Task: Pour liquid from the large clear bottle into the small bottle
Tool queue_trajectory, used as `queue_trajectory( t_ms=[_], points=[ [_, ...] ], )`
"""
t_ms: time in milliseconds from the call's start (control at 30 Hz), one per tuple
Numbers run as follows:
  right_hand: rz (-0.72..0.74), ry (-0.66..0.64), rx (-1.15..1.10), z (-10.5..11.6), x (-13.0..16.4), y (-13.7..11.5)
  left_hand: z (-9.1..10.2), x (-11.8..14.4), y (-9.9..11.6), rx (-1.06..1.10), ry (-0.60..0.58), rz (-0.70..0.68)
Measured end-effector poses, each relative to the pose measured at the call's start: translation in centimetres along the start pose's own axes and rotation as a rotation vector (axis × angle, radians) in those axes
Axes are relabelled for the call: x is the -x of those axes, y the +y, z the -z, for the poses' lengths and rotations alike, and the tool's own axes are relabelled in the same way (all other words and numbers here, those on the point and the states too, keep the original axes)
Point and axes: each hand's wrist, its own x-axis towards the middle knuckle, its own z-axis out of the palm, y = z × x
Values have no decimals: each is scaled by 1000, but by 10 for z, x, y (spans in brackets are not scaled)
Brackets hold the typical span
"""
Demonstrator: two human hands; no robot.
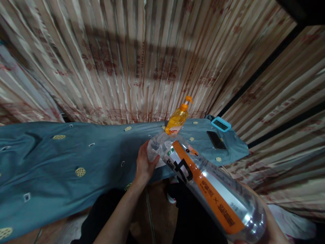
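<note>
My left hand [145,162] is closed around a small clear plastic container [154,146]; whether it is a cup or a bottle is hard to make out. A large clear plastic bottle [203,183] with an orange and white label lies tilted across the view, its neck end at the small container. Whether the two touch, I cannot tell. My right hand [273,217] grips the large bottle near its base, with most of its fingers hidden behind it. Just beyond the small container stands a pump bottle [177,119] of yellow-orange liquid, with an orange pump head.
A blue-green patterned cloth [101,152] covers the long table. To the right lie a dark phone [216,140] and a blue-framed digital clock [221,124]. A patterned curtain [114,61] hangs behind, and dark metal bars [261,67] run along the right.
</note>
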Motion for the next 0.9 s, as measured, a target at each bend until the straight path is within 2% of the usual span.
queue_trajectory(
  t_ms=[400,767,900],
  points=[
    [97,-31,165,0,0,-1,0,0,1,20,-1,10],
    [52,-8,175,0,2,-1,-1,0,2,24,1,36],
    [-21,73,114,-7,0,-8,0,-1,4,34,-6,40]
  ],
)
